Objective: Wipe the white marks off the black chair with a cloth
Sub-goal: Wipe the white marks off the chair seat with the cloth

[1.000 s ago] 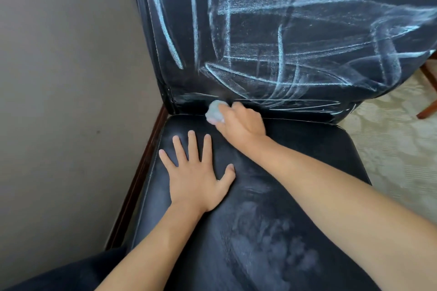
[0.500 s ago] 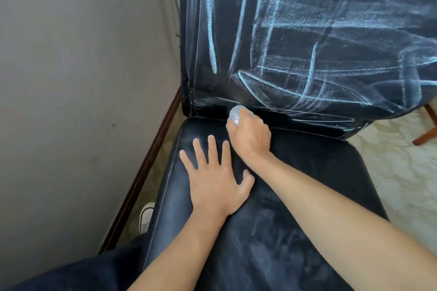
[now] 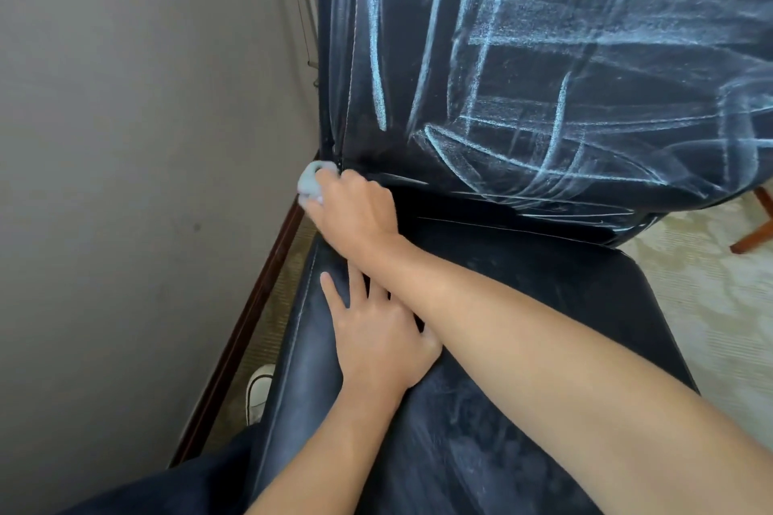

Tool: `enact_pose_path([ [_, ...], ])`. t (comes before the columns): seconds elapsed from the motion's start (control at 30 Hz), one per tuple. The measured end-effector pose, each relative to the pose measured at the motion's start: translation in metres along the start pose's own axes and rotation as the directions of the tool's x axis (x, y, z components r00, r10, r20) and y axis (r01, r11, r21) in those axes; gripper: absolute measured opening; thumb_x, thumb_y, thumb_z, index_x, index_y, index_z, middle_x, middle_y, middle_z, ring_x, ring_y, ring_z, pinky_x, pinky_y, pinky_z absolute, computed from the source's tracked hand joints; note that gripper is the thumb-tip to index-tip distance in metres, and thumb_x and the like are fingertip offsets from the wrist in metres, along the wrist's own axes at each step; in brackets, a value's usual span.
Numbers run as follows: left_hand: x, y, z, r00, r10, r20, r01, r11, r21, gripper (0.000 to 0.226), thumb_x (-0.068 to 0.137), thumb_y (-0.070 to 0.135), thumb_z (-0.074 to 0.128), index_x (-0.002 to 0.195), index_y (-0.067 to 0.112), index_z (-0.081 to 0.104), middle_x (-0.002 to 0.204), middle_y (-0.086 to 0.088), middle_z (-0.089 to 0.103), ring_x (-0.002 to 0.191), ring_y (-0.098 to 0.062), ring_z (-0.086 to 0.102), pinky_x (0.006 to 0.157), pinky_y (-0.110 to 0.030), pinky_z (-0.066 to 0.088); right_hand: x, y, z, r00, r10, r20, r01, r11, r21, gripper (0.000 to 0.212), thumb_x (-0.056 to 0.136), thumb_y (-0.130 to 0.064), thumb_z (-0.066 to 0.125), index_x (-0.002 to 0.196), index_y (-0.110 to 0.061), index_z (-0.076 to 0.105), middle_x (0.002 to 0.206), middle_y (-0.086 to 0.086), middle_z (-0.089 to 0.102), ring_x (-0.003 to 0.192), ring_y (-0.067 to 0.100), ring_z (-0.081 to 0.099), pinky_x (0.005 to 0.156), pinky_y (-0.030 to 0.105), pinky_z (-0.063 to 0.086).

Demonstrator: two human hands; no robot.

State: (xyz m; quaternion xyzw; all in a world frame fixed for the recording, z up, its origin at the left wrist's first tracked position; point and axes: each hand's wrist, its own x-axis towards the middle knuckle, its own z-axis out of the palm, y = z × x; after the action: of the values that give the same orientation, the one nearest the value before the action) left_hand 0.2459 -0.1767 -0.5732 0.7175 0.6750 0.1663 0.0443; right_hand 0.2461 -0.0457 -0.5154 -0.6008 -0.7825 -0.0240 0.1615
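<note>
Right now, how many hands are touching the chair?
2. The left hand lies flat on the seat; the right hand, gripping the cloth, is at the backrest's lower left corner.

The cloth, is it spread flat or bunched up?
Bunched up: the cloth shows as a small wad bulging from the right hand.

A single head-worn wide-angle camera looks forward and steeply down, close over the black chair (image 3: 523, 284). The grip, right hand (image 3: 355, 209) on the cloth (image 3: 308, 180), sits left of frame centre. Backrest fills the frame above the grip, seat below it, wall (image 3: 125, 138) to its left.
</note>
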Motion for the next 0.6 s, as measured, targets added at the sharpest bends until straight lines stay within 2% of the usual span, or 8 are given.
enact_pose_path([
  [0.1,0.001,-0.001,0.002,0.999,-0.012,-0.035,0.011,1.0,-0.023,0.063,0.089,0.047,0.054,0.143,0.016,0.062,0.151,-0.009,0.058,0.153,-0.041,0.033,0.122,-0.07,0.013,0.0,0.02,-0.007,0.996,0.067,-0.066,-0.073,0.993,-0.089,0.019,0.082,-0.033,0.076,0.09,-0.016,0.073,0.074,0.009,0.068,0.056,0.034,0.068,0.049,0.032,0.032],
  [0.13,0.001,0.0,0.003,0.999,-0.014,-0.042,0.013,1.0,-0.024,0.062,0.088,0.045,0.051,0.142,0.016,0.063,0.152,-0.009,0.057,0.153,-0.041,0.034,0.122,-0.07,0.014,-0.006,0.032,-0.008,0.994,0.087,-0.061,-0.094,0.989,-0.113,0.017,0.082,-0.031,0.076,0.089,-0.016,0.071,0.076,0.008,0.069,0.06,0.034,0.069,0.05,0.032,0.033],
  [0.23,0.001,0.0,0.004,0.998,-0.013,-0.058,0.012,1.0,-0.021,0.067,0.085,0.045,0.046,0.143,0.016,0.063,0.156,-0.012,0.053,0.153,-0.041,0.034,0.122,-0.071,0.015,-0.028,0.079,-0.007,0.964,0.266,0.007,-0.265,0.962,-0.059,0.023,0.097,-0.029,0.051,0.11,-0.017,0.066,0.101,0.009,0.072,0.089,0.038,0.07,0.064,0.035,0.039],
  [0.37,0.001,0.0,0.005,0.998,-0.018,-0.067,0.017,1.0,-0.015,0.067,0.086,0.046,0.044,0.143,0.016,0.063,0.157,-0.012,0.052,0.152,-0.042,0.034,0.122,-0.071,0.016,-0.066,0.138,-0.017,0.78,0.624,-0.056,-0.622,0.782,0.053,0.033,0.1,-0.036,0.045,0.118,-0.016,0.064,0.103,0.014,0.07,0.094,0.04,0.065,0.071,0.038,0.043],
  [0.43,0.0,0.001,0.005,0.997,-0.017,-0.069,0.016,1.0,-0.018,0.067,0.085,0.045,0.045,0.142,0.015,0.064,0.156,-0.013,0.053,0.151,-0.043,0.035,0.121,-0.071,0.016,-0.075,0.149,-0.019,0.722,0.691,-0.037,-0.685,0.721,0.102,0.031,0.1,-0.035,0.046,0.118,-0.015,0.062,0.103,0.015,0.069,0.092,0.039,0.061,0.074,0.039,0.043],
  [0.5,0.001,0.002,0.005,0.998,-0.02,-0.068,0.019,1.0,-0.017,0.066,0.085,0.044,0.045,0.141,0.014,0.064,0.155,-0.013,0.053,0.151,-0.043,0.035,0.121,-0.072,0.016,-0.075,0.146,-0.023,0.709,0.704,0.042,-0.704,0.703,0.1,0.029,0.099,-0.037,0.048,0.117,-0.016,0.057,0.105,0.012,0.066,0.089,0.037,0.058,0.074,0.039,0.042],
  [0.53,0.001,0.002,0.004,0.998,-0.024,-0.064,0.023,1.0,-0.018,0.067,0.085,0.044,0.045,0.141,0.014,0.064,0.155,-0.013,0.053,0.151,-0.043,0.035,0.121,-0.072,0.016,-0.071,0.141,-0.024,0.7,0.707,0.098,-0.714,0.692,0.106,0.034,0.097,-0.042,0.051,0.119,-0.017,0.052,0.109,0.01,0.062,0.089,0.035,0.056,0.075,0.039,0.041],
  [0.6,0.001,0.002,0.003,0.998,-0.031,-0.057,0.03,0.999,-0.017,0.067,0.085,0.044,0.044,0.142,0.015,0.063,0.156,-0.013,0.052,0.152,-0.043,0.034,0.121,-0.072,0.015,-0.059,0.128,-0.025,0.665,0.722,0.19,-0.746,0.656,0.118,0.058,0.09,-0.06,0.055,0.127,-0.018,0.042,0.117,0.007,0.051,0.093,0.034,0.054,0.075,0.039,0.039],
])
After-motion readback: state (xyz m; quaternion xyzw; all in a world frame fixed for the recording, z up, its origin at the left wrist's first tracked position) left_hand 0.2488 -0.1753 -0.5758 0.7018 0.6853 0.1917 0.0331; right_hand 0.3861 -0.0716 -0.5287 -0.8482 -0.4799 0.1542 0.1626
